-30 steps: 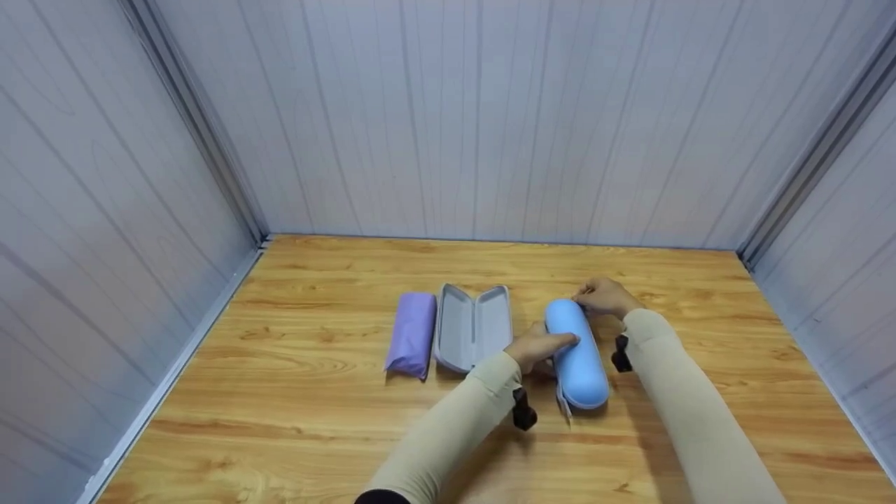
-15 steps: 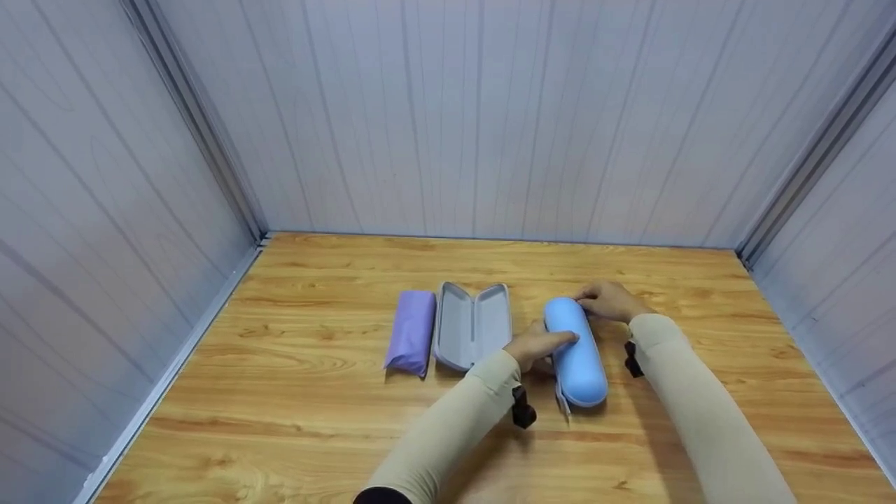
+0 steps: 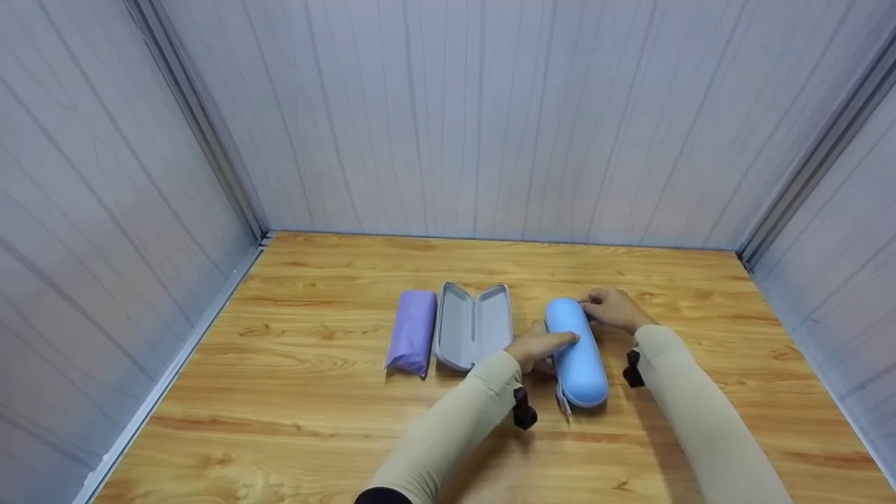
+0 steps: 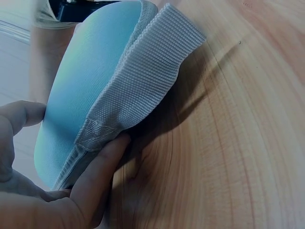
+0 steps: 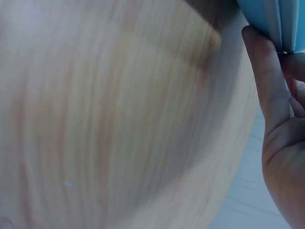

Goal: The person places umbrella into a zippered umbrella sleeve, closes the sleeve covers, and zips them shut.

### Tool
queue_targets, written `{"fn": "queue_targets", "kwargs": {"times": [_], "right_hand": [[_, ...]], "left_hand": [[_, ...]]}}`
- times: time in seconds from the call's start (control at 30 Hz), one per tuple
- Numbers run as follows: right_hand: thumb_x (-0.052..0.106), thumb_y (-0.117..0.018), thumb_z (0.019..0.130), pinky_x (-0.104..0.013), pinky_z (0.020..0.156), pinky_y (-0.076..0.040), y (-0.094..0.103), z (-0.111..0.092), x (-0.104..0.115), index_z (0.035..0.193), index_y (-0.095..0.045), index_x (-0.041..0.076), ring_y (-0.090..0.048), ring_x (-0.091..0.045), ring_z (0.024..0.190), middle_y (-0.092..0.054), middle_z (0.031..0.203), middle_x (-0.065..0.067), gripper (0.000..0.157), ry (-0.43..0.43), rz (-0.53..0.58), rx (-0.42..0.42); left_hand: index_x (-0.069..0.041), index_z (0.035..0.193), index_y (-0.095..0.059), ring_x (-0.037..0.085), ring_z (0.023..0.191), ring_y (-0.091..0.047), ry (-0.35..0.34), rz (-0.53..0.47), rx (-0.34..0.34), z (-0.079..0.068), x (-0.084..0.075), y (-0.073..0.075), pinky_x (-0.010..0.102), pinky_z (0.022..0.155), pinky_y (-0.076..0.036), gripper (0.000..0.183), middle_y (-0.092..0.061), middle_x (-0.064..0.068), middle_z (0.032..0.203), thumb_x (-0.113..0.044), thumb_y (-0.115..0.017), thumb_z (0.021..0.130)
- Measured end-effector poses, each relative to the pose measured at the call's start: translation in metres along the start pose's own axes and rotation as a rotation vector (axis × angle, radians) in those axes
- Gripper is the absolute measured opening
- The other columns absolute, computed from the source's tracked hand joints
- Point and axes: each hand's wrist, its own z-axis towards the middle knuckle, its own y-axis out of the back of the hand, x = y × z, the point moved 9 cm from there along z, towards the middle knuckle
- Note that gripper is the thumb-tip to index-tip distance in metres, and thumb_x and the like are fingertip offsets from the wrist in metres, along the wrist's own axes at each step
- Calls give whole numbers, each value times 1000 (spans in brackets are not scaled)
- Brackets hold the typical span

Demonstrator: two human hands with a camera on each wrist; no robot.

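Observation:
A blue zippered glasses case (image 3: 577, 364) lies on the wooden table, right of the middle. My left hand (image 3: 539, 346) grips it from the left, thumb on top and fingers at its lower edge. In the left wrist view a grey woven strap (image 4: 147, 71) sticks out along the seam beside those fingers. At the far end of the case, my right hand (image 3: 614, 309) pinches at the zipper with thumb and finger; the zipper pull is mostly hidden by the fingertips. The right wrist view shows those fingertips right at the seam of the blue case (image 5: 259, 14).
Left of the blue case lies a grey glasses case (image 3: 456, 329), opened flat with its two halves apart. Beside it is a purple soft wrapped packet (image 3: 411, 332). Pale panel walls (image 3: 448, 126) enclose the wooden table (image 3: 294, 392) at the back and sides.
My right hand has shifted slightly to the right and toward me at the far end of the blue case, its wrist turning a little. The left hand and all the cases stay put.

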Motion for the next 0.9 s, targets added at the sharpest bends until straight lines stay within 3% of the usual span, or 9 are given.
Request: {"fn": "queue_targets", "kwargs": {"times": [0.1, 0.37, 0.7, 0.9], "right_hand": [[22, -51, 94, -34, 71, -52, -1, -1, -4, 108, -63, 4, -61, -22, 88, -61, 105, -13, 25, -12, 41, 0], [22, -52, 94, -34, 71, -52, 0, -2, -5, 109, -62, 6, -60, -22, 89, -62, 104, -13, 25, -9, 14, -12], [23, -54, 93, -37, 72, -52, -4, -9, -9, 106, -63, 7, -60, -21, 89, -59, 112, -13, 23, -57, 117, 7], [26, -55, 92, -37, 74, -52, -5, -11, -15, 110, -61, 4, -59, -21, 90, -59, 111, -14, 29, -67, 195, 18]], "left_hand": [[-5, 117, -48, 29, 89, -59, -2, 2, -9, 0, 0, 1, 51, 66, -50, 47, -58, 12, 99, -21, -68, 78], [-4, 118, -46, 30, 92, -58, -4, -3, -3, -1, -1, 0, 52, 68, -50, 48, -57, 12, 101, -21, -68, 79], [-4, 121, -47, 30, 92, -58, 4, 20, -23, -1, 1, 3, 52, 69, -50, 51, -57, 12, 103, -24, -68, 78], [-5, 121, -46, 30, 94, -57, -6, 13, -12, -2, -1, 1, 53, 70, -49, 50, -57, 12, 104, -23, -67, 79]]}}
